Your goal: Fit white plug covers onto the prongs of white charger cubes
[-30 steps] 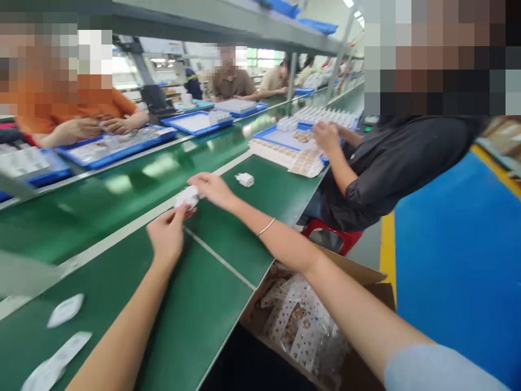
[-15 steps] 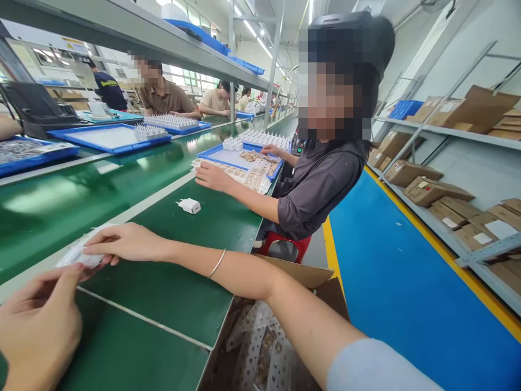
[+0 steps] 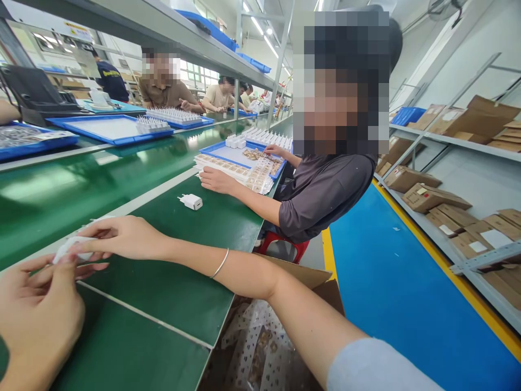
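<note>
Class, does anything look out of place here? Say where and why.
Two small pale scraps lie loose on the blue floor, like litter. One white charger lies alone on the green bench, apart from the neat rows of white pieces beyond.

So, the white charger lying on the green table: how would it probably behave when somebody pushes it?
The charger probably feels stiff, as its smooth case looks like hard plastic. It would likely slide, not roll, because its sides look flat. Its pins, sticking out at one end, might catch.

Ceiling tubes glow over a bright scene, with glare (pale, smeared) on the green belt.
</note>
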The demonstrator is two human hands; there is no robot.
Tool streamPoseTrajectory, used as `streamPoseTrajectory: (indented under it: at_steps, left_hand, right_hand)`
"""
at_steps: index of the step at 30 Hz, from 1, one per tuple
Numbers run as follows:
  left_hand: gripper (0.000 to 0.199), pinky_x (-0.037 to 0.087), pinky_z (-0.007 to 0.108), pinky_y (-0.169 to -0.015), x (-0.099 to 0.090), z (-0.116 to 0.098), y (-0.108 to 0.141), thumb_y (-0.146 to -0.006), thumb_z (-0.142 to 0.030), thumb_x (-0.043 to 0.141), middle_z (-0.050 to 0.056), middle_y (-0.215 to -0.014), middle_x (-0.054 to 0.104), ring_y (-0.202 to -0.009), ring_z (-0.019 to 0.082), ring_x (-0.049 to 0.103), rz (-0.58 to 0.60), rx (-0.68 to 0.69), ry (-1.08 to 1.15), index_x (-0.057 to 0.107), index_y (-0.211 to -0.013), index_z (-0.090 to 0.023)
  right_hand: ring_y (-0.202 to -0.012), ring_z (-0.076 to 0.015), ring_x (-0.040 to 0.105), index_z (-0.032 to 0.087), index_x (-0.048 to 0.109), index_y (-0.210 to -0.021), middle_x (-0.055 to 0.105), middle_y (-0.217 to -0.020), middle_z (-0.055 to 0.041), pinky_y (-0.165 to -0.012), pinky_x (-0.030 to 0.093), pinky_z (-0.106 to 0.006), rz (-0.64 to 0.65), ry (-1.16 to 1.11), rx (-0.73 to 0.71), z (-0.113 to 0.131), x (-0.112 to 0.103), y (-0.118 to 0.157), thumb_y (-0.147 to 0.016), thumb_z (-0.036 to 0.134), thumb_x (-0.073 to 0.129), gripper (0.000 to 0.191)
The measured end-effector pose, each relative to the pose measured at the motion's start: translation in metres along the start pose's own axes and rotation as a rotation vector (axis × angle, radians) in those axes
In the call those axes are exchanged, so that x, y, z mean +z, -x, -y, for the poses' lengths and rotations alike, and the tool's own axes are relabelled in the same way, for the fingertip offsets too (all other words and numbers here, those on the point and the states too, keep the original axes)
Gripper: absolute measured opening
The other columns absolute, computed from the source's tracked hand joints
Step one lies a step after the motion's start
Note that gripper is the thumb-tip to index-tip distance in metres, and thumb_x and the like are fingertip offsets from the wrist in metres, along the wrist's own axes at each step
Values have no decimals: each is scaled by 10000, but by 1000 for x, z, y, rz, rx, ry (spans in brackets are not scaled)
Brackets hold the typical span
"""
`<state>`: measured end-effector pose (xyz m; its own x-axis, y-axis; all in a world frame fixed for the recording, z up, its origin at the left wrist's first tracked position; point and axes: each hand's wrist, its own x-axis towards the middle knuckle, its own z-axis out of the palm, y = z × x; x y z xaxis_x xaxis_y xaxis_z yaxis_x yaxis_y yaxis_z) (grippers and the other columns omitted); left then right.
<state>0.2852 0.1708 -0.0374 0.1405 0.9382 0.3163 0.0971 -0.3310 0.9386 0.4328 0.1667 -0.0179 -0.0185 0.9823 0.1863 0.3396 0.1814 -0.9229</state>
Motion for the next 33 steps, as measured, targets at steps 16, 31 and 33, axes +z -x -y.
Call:
streamPoseTrajectory:
  at_steps: [16,31,33]
  left_hand:
    - [422,507,122,-484,6,8,-4,-632,-221,652,21,-790,667,-453,54,598,-4,70,79,617,-1047,-154]
    - [266,413,150,-399,4,2,0,-708,-212,511,-14,-656,587,-441,105,591,16,148,19,522,-970,-171]
    - [257,415,149,-397,4,0,0,-721,-208,505,-23,-641,582,-430,99,578,24,136,19,512,-976,-175]
  right_hand:
    - [-521,-70,603,225,664,-630,655,-601,26,-525,537,-167,-82,-579,79,8,0,15,-723,85,693,170]
    - [-560,-63,638,194,687,-659,695,-591,-9,-558,538,-125,24,-658,176,14,-6,19,-834,98,632,207]
    - [-551,-54,626,189,683,-671,682,-581,15,-558,535,-125,-16,-657,180,12,-6,17,-810,101,658,167]
